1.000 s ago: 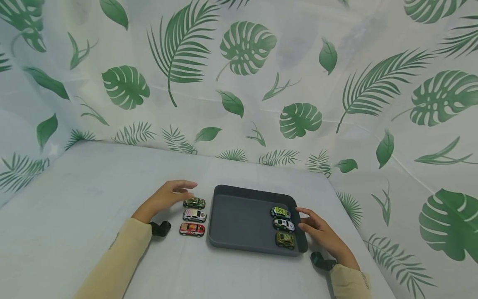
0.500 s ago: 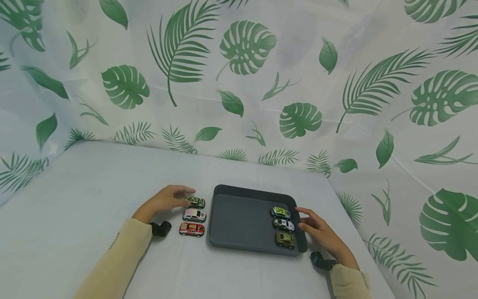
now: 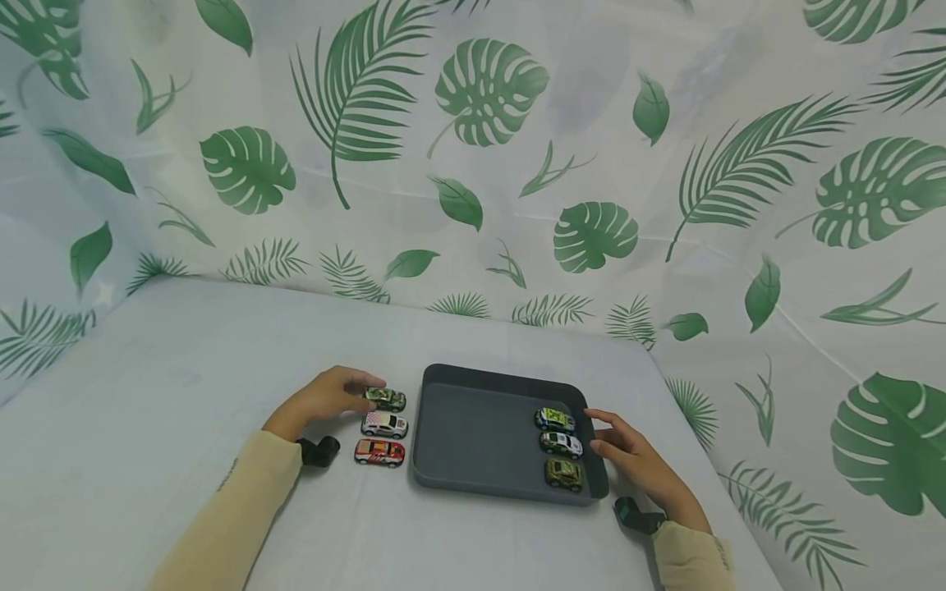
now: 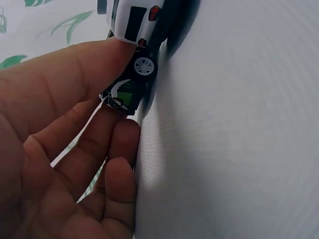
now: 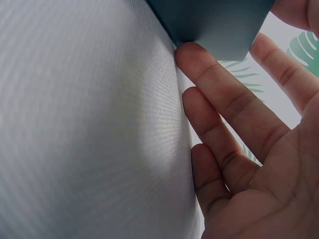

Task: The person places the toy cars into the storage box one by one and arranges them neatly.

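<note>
One toy car (image 3: 388, 400), pinched by the left hand (image 3: 323, 395), sits left of a tray (image 3: 476, 439) touched by the relaxed right hand (image 3: 640, 460).

There are six toy cars (image 3: 384, 424) and one tray (image 3: 476, 439).

Person's L sleeve (image 3: 229, 509) & R sleeve (image 3: 691, 556): long, pale yellow, w/ sm. dk. marking (image 3: 227, 475) on ea., too tiny to read. L hand (image 3: 323, 396) & R hand (image 3: 643, 464) bare. At wrists: L wrist cam (image 3: 319, 452), blk., stubby, rounded; R wrist cam (image 3: 645, 520), also blk., w/ dk.-green patch (image 3: 630, 510) near its end.
</note>
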A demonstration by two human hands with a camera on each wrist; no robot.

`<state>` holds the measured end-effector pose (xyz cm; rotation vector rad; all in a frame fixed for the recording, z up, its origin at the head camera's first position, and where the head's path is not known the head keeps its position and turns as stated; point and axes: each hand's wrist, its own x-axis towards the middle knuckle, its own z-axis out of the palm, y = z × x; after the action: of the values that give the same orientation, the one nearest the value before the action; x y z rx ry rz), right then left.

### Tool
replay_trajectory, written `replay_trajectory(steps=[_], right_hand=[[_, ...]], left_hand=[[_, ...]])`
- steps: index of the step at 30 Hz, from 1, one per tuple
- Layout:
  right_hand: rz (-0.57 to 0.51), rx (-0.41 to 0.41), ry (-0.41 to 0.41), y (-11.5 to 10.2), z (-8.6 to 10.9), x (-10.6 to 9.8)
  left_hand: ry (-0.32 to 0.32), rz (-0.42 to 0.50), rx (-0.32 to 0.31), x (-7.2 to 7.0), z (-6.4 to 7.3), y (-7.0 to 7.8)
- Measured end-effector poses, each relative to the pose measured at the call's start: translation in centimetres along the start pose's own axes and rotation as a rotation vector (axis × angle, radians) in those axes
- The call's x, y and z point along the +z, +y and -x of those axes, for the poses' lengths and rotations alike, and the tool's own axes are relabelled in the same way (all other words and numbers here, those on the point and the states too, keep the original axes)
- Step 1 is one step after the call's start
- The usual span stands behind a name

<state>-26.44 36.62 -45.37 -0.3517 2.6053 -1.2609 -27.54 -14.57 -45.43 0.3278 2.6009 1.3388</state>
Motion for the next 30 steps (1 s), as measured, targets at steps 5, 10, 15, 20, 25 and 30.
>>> replay_trajectory(steps=[5, 10, 15, 20, 25, 30], right_hand=[[0.002, -0.001, 0.0, 0.04, -0.03, -0.03], [0.007, -0.006, 0.0, 0.03, -0.04, -0.06], [0.005, -0.008, 0.0, -0.06, 0.02, -0.07], [0.003, -0.012, 0.001, -0.03, -0.01, -0.03], [0.0, 0.003, 0.001, -0.02, -0.05, 0.0], [-0.004, 0.01, -0.002, -0.02, -0.06, 0.01]], left_hand=[[-0.003, 0.012, 0.004, -0.01, 0.02, 0.0], [0.0, 0.033, 0.01, -0.14, 0.16, 0.05], [0.01, 0.035, 0.012, -0.38, 0.28, -0.04], [0.023, 0.043, 0.009, -0.62, 0.28, -0.2], [0.05, 0.04, 0.013, -0.85, 0.23, -0.15], [0.069, 0.037, 0.045, -0.92, 0.14, 0.22]])
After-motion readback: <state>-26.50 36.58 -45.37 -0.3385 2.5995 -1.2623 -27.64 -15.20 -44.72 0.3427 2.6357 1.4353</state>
